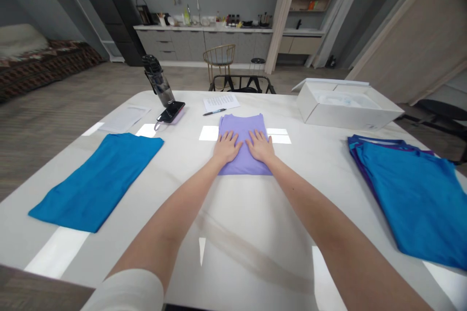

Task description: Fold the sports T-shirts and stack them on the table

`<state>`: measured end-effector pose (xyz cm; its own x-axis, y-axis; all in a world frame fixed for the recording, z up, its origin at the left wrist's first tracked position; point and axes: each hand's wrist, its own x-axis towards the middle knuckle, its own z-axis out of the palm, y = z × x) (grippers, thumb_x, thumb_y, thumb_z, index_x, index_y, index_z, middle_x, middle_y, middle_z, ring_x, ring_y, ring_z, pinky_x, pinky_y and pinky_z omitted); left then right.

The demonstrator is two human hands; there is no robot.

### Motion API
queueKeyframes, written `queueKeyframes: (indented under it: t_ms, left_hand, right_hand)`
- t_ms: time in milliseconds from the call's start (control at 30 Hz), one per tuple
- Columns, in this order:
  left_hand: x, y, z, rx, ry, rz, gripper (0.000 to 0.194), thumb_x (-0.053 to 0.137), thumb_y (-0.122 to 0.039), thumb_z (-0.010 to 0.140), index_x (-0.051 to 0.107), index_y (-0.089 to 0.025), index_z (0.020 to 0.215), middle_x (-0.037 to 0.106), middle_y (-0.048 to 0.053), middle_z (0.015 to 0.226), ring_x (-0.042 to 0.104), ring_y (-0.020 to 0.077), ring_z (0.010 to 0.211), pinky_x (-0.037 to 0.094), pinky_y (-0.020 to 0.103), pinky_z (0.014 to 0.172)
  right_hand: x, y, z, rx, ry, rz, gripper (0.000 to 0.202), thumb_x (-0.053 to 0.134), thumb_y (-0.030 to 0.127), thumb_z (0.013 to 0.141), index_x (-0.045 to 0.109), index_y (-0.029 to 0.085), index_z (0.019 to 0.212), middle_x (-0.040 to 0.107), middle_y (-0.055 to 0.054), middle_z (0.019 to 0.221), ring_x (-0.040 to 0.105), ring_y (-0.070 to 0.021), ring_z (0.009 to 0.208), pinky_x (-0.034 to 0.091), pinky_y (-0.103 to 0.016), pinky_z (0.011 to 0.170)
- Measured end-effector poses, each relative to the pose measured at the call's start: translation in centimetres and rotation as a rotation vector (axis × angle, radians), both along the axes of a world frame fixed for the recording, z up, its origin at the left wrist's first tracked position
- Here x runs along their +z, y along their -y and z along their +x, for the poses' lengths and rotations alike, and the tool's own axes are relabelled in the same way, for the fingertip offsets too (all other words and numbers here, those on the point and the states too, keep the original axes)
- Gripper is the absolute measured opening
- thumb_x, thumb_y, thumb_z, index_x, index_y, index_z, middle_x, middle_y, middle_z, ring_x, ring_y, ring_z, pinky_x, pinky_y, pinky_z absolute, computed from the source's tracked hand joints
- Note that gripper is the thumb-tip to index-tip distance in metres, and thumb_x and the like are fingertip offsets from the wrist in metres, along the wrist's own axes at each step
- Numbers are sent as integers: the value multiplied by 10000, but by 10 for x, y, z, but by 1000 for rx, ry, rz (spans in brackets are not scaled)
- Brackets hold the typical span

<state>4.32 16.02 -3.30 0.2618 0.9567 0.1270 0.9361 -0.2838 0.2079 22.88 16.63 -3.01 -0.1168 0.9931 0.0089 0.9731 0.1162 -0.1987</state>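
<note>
Resting L hand (226, 148) and R hand (260, 147) palms-down, fingers spread, on lilac cloth (244, 164), directly under both on white table (233, 214), long axis approx. fore-aft, w/ neither hand nearer. Counting 2 hands, 1 lilac cloth, 1 blue cloth (98, 180) well to L, 1 cloth pile (419, 189) well to R (no. of layers unclear), plus 1 box (343, 112), 1 pen (214, 112), 1 phone (172, 112).

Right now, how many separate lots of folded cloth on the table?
3: blue cloth at left, lilac cloth under left hand and right hand, blue-topped stack at right. Pieces inside the stack may be hidden.
</note>
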Motion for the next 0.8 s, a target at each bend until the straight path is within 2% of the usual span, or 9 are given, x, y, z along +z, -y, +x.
queueKeyframes:
  t_ms: [67,133,233,300,400,633,733,800]
  left_hand:
    - [4,9,1,-6,-15,36,599,291,-490,1052,451,-168,1531,394,132,1621,314,299,1519,208,511,1255]
    - [8,17,7,-50,-14,63,515,309,-321,1051,479,-135,1500,427,155,1596,351,267,1502,220,478,1254]
    - [10,30,20,-87,35,29,517,285,-159,1013,484,-118,1489,470,141,1569,411,214,1466,269,417,1239]
    - [8,39,26,-70,53,8,523,275,-195,1024,472,-132,1504,469,123,1575,408,220,1469,269,425,1238]
    - [4,52,26,-45,30,24,537,275,-298,1044,440,-187,1542,422,91,1611,350,248,1505,234,458,1250]
    - [2,69,9,5,5,31,598,258,-491,1051,371,-255,1589,366,75,1645,287,291,1534,184,507,1259]
    - [3,77,5,-16,-8,10,630,248,-547,1043,344,-269,1600,329,66,1663,258,286,1547,171,511,1263]
    - [3,82,5,-23,-22,12,638,254,-539,1043,342,-243,1601,308,84,1670,249,290,1551,161,511,1266]
  right_hand:
    - [4,5,7,-13,18,-23,668,199,569,1056,272,233,1629,214,-105,1694,189,-297,1555,115,-663,1209]
    - [8,11,6,-7,51,-8,623,219,478,1069,298,193,1616,223,-133,1689,201,-306,1550,115,-670,1203]
    - [10,28,-10,46,33,16,564,234,286,1055,360,123,1580,287,-160,1664,256,-280,1533,177,-583,1220]
    - [7,42,-22,72,-13,23,564,225,258,1048,365,132,1580,322,-142,1653,280,-258,1525,204,-526,1226]
    - [2,62,-30,63,-26,63,569,218,334,1064,362,183,1593,335,-97,1654,274,-270,1525,181,-522,1235]
    - [1,83,-5,33,12,55,662,220,571,1055,321,235,1617,280,-79,1678,239,-297,1537,159,-549,1236]
    - [1,90,3,16,19,43,684,219,581,1051,293,218,1626,257,-90,1685,221,-294,1544,159,-560,1234]
    - [3,94,3,-5,43,53,663,230,524,1058,289,185,1625,251,-119,1682,221,-303,1544,132,-592,1230]
